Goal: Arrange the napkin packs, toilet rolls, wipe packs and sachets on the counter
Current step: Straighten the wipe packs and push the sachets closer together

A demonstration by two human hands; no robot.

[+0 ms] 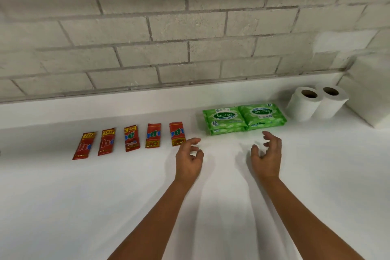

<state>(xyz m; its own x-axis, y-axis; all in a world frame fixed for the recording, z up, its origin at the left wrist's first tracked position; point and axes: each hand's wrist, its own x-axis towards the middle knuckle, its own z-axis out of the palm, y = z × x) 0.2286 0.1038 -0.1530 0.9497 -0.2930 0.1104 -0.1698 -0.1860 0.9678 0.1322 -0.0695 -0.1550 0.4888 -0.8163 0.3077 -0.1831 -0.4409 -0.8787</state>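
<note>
Several red sachets lie in a row on the white counter [84,196], from the leftmost sachet [83,145] to the rightmost sachet [176,133]. Green wipe packs [243,118] sit side by side in low stacks to their right. Two white toilet rolls [316,102] stand upright further right. White napkin packs [373,88] are stacked at the far right edge. My left hand [188,159] hovers just right of the last sachet, fingers loosely curled, holding nothing. My right hand [268,157] hovers in front of the wipe packs, also loose and empty.
A grey block wall [168,27] rises behind the counter, with a low white ledge [126,101] along its base.
</note>
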